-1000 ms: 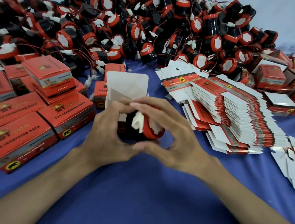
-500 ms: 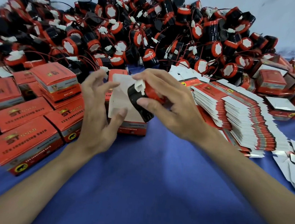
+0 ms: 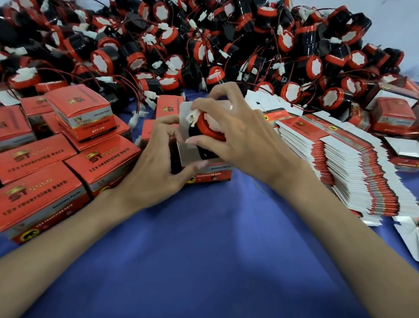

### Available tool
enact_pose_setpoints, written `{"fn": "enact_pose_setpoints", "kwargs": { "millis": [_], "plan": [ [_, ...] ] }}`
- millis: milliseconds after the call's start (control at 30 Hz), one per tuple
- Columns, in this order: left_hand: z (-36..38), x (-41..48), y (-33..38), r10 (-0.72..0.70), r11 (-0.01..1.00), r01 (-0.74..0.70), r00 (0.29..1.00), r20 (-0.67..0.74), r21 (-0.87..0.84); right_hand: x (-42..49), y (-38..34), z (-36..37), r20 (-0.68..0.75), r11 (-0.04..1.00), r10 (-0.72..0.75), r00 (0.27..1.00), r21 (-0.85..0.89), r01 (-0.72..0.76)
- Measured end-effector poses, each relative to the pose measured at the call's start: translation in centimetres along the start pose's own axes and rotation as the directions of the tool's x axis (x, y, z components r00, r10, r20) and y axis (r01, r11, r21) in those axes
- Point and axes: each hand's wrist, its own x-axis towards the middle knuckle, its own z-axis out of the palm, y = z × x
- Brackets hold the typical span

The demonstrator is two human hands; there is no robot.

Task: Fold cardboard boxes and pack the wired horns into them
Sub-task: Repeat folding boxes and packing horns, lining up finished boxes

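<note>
My right hand (image 3: 240, 138) grips a black horn with a red rim and white plug (image 3: 206, 127), holding it at the mouth of an open red cardboard box (image 3: 210, 172) that stands on the blue cloth. The box's white lid flap (image 3: 186, 109) stands up behind the horn. My left hand (image 3: 155, 167) holds the box at its left side, thumb on the front corner, fingers curled round the top edge. The horn's lower body is partly inside the box.
A big heap of loose wired horns (image 3: 200, 45) fills the back. Closed red boxes (image 3: 39, 170) are stacked at the left. A fanned stack of flat unfolded boxes (image 3: 348, 164) lies at the right, with more boxes (image 3: 395, 115) behind. Blue cloth (image 3: 208, 259) covers the near table.
My right hand brought the horn down from in front of the flap into the box mouth. My left hand closed from spread fingers onto the box's left side.
</note>
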Motion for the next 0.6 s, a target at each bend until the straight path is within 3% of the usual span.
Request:
{"fn": "enact_pose_setpoints", "kwargs": {
  "millis": [133, 233, 467, 600],
  "plan": [
    [0.3, 0.9, -0.4, 0.048, 0.998, -0.048, 0.999, 0.007, -0.027, -0.5, 0.2, 0.4, 0.086, 0.976, 0.030, 0.996, -0.216, -0.011],
    [0.3, 0.9, -0.6, 0.056, 0.998, -0.056, 0.998, 0.001, -0.026, -0.6, 0.1, 0.9, 0.076, 0.966, 0.013, 0.997, -0.259, 0.007],
    [0.4, 0.7, -0.7, 0.084, 0.996, -0.083, 0.996, -0.014, 0.044, 0.0, -0.4, 1.9, -0.140, 0.977, 0.187, 0.972, -0.078, -0.199],
    [0.2, 0.6, -0.6, 0.053, 0.996, -0.052, 0.999, -0.010, 0.066, -0.1, -0.6, 2.0, -0.078, 0.970, 0.242, 0.967, -0.009, -0.244]
  ]
}}
